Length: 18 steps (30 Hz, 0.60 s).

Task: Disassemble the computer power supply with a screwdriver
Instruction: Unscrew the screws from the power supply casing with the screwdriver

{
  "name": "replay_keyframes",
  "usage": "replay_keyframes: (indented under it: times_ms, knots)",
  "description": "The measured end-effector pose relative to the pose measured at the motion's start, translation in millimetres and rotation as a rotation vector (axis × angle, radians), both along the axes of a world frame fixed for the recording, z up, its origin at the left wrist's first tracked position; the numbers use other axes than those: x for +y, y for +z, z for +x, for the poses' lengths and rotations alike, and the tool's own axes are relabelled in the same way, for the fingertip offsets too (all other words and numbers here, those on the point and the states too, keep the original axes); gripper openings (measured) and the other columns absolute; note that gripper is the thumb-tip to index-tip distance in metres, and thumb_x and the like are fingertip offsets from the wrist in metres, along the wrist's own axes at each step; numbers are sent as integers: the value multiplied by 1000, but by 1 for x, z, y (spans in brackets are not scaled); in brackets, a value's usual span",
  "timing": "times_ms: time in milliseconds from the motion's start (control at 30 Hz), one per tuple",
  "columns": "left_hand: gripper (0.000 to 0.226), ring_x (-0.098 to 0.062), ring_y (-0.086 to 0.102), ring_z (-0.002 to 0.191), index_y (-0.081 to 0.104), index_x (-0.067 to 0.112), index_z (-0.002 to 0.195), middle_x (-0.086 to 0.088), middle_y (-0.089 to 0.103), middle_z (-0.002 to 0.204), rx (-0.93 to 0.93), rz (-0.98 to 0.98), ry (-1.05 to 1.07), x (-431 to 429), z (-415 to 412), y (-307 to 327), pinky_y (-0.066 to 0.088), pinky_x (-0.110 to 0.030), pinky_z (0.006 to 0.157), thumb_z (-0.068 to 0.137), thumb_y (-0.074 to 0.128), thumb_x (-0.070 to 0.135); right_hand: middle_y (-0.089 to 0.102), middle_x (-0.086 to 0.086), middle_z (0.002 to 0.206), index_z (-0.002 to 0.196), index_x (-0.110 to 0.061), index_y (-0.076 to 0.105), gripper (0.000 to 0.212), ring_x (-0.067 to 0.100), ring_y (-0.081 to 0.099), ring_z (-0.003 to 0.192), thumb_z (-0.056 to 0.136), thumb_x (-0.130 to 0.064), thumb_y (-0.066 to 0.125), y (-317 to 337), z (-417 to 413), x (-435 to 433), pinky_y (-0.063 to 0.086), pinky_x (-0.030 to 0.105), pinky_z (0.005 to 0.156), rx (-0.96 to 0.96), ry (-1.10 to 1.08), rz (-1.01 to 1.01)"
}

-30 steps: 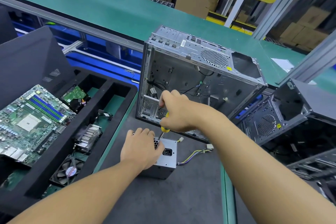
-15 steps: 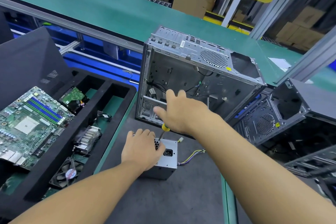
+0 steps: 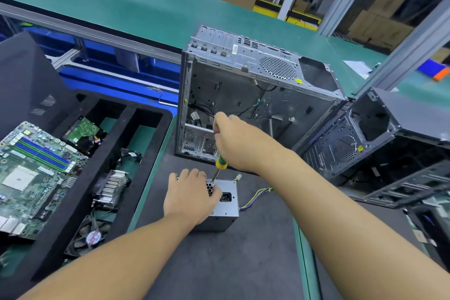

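Since half a second ago the right hand (image 3: 239, 143) has curled its fingers back round the green-and-yellow-handled screwdriver (image 3: 221, 162), where they had been spread; the left hand (image 3: 191, 196) has stayed put. The small grey metal power supply box (image 3: 227, 204) stands on the dark grey desk (image 3: 219, 263), directly under both hands. The left hand grips its top on the left side, fingers bent over the far edge. The right hand is just above and behind the box, clamped on the screwdriver handle. The shaft slants down and its tip meets the box's top face by the honeycomb vent, just beside the left hand. Coloured wires (image 3: 255, 196) trail from the right of the box. Behind the box stands an open silver computer case (image 3: 243, 95); left of the box a black foam tray (image 3: 151, 153) holds a green motherboard (image 3: 31, 173).
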<state>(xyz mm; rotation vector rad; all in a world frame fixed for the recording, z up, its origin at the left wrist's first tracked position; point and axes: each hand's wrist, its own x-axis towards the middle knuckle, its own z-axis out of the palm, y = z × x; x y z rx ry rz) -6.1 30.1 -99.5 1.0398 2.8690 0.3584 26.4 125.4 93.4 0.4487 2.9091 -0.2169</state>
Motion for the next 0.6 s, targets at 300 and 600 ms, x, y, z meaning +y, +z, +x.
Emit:
replay_keyframes:
  times_ms: [300,600]
  knots:
    - [60,-18,50,95,63,22,100,6,60,96,15,-24,-6,0,1,-1,31,-40,85,86,16,56,41,2,72,95,-18,39,39,31,44,69,100,-54,26,-5,-1,-5,30,36,59,26,-174,215]
    - [65,-19,49,98,63,21,110,5,60,102,2,-7,-19,0,0,-2,30,-40,86,85,14,56,40,4,103,108,-20,41,28,33,46,98,93,-45,42,7,-6,-4,42,43,78,-145,-188,-16]
